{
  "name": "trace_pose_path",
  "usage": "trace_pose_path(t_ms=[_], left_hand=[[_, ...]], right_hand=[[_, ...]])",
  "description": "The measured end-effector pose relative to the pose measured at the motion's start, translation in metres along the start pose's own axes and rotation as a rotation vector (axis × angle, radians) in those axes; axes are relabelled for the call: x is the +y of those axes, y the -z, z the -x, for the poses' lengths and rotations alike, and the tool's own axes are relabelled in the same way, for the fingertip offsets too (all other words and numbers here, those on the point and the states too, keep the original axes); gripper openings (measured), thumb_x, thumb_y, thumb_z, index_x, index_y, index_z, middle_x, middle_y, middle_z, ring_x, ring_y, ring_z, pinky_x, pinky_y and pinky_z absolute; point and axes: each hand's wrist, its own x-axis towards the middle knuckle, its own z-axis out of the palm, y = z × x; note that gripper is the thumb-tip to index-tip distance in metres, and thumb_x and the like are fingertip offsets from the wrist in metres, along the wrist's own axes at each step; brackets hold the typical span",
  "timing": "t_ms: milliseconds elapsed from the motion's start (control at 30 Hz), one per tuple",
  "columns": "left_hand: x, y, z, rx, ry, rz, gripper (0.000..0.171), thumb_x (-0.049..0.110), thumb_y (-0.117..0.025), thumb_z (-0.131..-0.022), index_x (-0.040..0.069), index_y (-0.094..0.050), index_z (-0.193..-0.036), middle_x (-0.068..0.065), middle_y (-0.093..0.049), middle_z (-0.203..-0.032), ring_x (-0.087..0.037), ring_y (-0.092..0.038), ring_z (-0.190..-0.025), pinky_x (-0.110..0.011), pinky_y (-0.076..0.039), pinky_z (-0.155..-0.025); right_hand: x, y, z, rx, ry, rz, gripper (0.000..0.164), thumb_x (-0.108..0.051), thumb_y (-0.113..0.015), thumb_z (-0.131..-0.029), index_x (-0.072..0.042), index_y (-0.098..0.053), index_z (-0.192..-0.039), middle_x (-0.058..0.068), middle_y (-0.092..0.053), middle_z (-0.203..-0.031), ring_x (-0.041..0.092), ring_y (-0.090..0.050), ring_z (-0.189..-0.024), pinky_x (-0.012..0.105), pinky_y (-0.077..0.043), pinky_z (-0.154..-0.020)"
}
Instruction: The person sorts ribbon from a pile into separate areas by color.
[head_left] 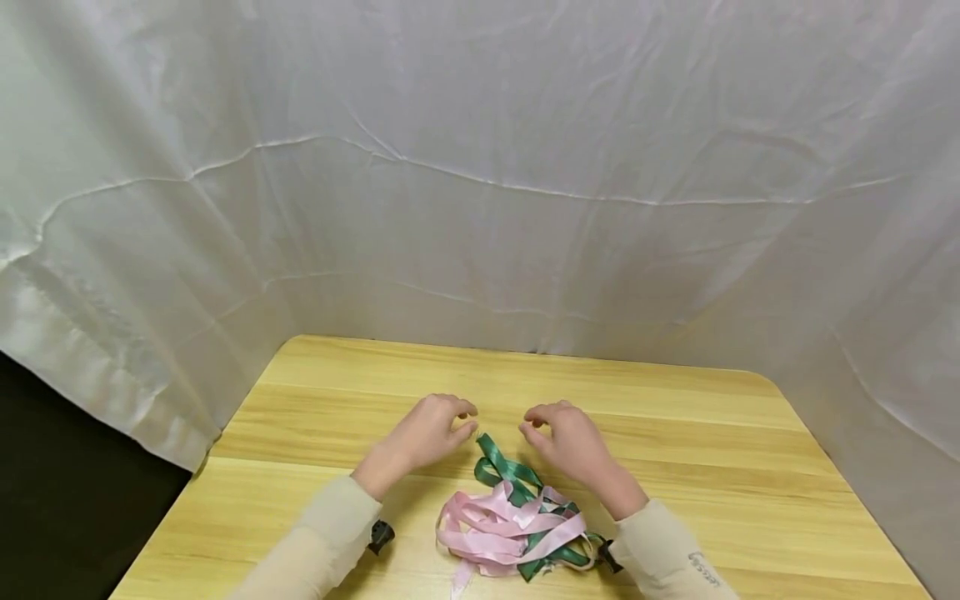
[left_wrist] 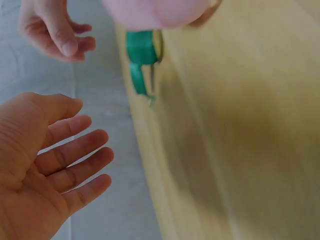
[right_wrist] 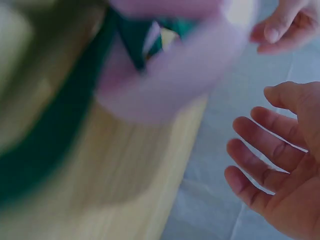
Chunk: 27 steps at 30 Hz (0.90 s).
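Pink ribbon (head_left: pixel 480 546) and green ribbon (head_left: pixel 491 454) lie tangled on the desk (head_left: pixel 720 517), roughly midway between its left and right edges. Left hand (head_left: pixel 427 433) and right hand (head_left: pixel 570 437) flank the green free end, which points toward the far edge; both are released, fingers loosely bent. A light pinch there, pink loops steadied, should avoid tightening the tangle.
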Motion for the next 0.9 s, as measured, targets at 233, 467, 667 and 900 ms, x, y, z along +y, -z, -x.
trace_pose_path(t_ms=[233, 467, 667, 900], left_hand=[[0.005, -0.019, -0.005, -0.050, -0.060, -0.062, 0.025, 0.019, -0.072, -0.100, 0.004, -0.076, -0.119, -0.011, -0.078, -0.118, -0.030, -0.071, -0.113, -0.044, -0.057, -0.101], [0.008, -0.037, -0.004, -0.090, -0.089, -0.160, 0.027, 0.022, -0.072, -0.100, 0.006, -0.076, -0.122, -0.009, -0.076, -0.119, -0.025, -0.067, -0.111, -0.041, -0.056, -0.100], [0.009, -0.046, -0.002, -0.110, -0.082, -0.206, 0.027, 0.022, -0.075, -0.098, 0.010, -0.077, -0.122, -0.003, -0.070, -0.107, -0.017, -0.060, -0.098, -0.035, -0.053, -0.088], [0.009, -0.050, -0.002, -0.110, -0.073, -0.215, 0.016, 0.022, -0.075, -0.097, 0.015, -0.079, -0.111, 0.001, -0.066, -0.096, -0.014, -0.053, -0.088, -0.029, -0.045, -0.078]], right_hand=[[-0.008, -0.016, 0.000, -0.096, -0.007, -0.048, 0.009, -0.021, -0.074, -0.098, -0.013, -0.078, -0.098, -0.005, -0.070, -0.083, 0.005, -0.056, -0.070, 0.023, -0.049, -0.063], [-0.010, -0.027, 0.003, -0.142, 0.036, -0.035, 0.012, -0.022, -0.076, -0.096, -0.011, -0.077, -0.092, -0.005, -0.063, -0.074, 0.004, -0.049, -0.062, 0.023, -0.042, -0.055], [-0.010, -0.034, 0.006, -0.187, 0.030, -0.014, 0.017, -0.027, -0.078, -0.095, -0.014, -0.075, -0.085, -0.005, -0.063, -0.074, 0.005, -0.049, -0.062, 0.024, -0.043, -0.057], [-0.011, -0.040, 0.008, -0.204, 0.000, 0.015, 0.011, -0.022, -0.081, -0.091, -0.012, -0.077, -0.087, -0.002, -0.066, -0.081, 0.011, -0.056, -0.075, 0.032, -0.049, -0.067]])
